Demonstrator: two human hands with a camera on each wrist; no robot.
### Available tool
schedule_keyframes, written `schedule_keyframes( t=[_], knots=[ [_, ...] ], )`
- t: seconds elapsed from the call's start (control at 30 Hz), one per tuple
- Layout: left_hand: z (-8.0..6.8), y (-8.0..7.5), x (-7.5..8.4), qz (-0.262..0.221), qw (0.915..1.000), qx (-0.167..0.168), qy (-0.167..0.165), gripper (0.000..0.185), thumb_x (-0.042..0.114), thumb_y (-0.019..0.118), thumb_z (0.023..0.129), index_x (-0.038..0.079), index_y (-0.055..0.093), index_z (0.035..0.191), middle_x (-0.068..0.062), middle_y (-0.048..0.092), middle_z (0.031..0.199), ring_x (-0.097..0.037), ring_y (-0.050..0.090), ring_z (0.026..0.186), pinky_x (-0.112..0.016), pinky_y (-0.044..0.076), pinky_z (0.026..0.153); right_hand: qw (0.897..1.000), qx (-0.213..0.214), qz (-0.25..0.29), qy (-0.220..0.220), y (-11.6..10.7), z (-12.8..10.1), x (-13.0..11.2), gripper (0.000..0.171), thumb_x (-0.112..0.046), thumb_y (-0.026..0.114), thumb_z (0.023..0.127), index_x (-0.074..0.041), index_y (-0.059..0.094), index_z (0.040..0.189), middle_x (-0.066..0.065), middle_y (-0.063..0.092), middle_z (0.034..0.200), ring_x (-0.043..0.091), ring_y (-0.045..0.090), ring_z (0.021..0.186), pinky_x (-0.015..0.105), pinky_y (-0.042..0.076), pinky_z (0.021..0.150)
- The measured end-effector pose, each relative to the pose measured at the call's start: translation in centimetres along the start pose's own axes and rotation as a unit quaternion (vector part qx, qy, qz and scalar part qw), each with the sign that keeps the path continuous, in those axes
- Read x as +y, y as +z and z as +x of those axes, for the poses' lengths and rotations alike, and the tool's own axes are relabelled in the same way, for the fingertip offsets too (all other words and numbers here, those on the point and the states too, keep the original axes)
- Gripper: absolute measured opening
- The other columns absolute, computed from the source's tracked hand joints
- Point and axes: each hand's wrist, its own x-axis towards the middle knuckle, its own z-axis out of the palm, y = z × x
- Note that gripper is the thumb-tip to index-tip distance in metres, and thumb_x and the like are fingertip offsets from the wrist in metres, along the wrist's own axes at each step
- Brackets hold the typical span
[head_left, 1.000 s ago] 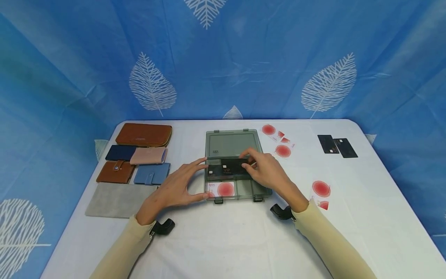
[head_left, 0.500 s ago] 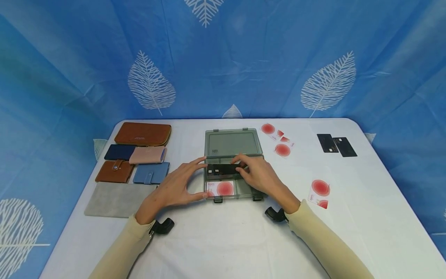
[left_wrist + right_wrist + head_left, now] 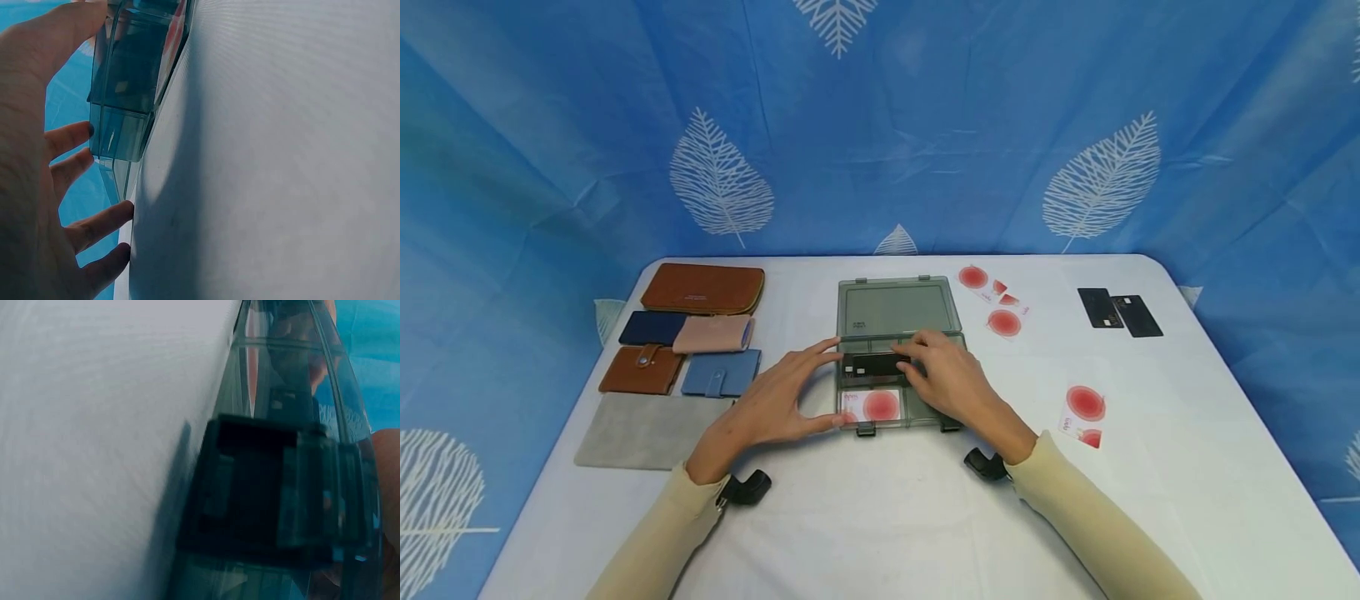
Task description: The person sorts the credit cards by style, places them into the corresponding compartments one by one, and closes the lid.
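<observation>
A: What is difficult to see here?

B: The right hand (image 3: 951, 379) hides the right end of the upper black card (image 3: 880, 364) and a part of the grey see-through box (image 3: 916, 408). The letters on this card are too small for me to read. In the right wrist view a blurred dark latch (image 3: 250, 494) fills the middle, and the hand is cut by the edge. Both sleeves (image 3: 1093, 508) also leave the picture.

A: And how are the hands?

B: The left hand (image 3: 767, 404) has its fingers spread, and it touches the left side of the box. The right thumb and fingers pinch the upper black card inside the box, over a lower black card (image 3: 847, 367). A red-and-white card (image 3: 872, 406) lies in the near left compartment.

A: On which surface?

B: A white cloth (image 3: 865, 517), before a blue curtain (image 3: 887, 150) with pale leaves. Six wallets and pouches (image 3: 702, 288) lie at left; two other black cards (image 3: 1138, 316) lie at far right. The lid (image 3: 898, 307) is laid back toward the far side.

A: What is different from one second ago?

B: The upper card was higher and more to the right, with "VIP" readable. Now it is lower and almost covers the other one. The left hand has kept its place.
</observation>
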Motion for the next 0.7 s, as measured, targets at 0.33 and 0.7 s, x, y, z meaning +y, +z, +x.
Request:
schedule_keyframes(
  t=[0.33, 0.7],
  knots=[
    [0.01, 0.12, -0.06, -0.002, 1.0000, 0.007, 0.005, 0.094, 0.064, 0.082, 0.087, 0.023, 0.046, 0.164, 0.004, 0.030, 0.176, -0.033, 0.049, 0.149, -0.068, 0.047, 0.109, 0.998, 0.014, -0.036, -0.049, 0.45, -0.09, -0.22, 0.031, -0.020, 0.075, 0.104, -0.007, 0.078, 0.132, 0.012, 0.074, 0.120, 0.025, 0.073, 0.098, 0.037, 0.062, 0.074],
    [-0.02, 0.17, -0.18, -0.007, 1.0000, 0.004, 0.000, 0.094, 0.066, 0.080, 0.088, 0.023, 0.046, 0.165, 0.006, 0.029, 0.177, -0.031, 0.046, 0.151, -0.067, 0.045, 0.111, 0.996, -0.062, -0.043, -0.051, 0.51, -0.33, -0.50, 0.044, -0.035, 0.066, 0.110, -0.006, 0.070, 0.143, 0.015, 0.068, 0.144, 0.034, 0.064, 0.132, 0.050, 0.053, 0.109]
  ],
)
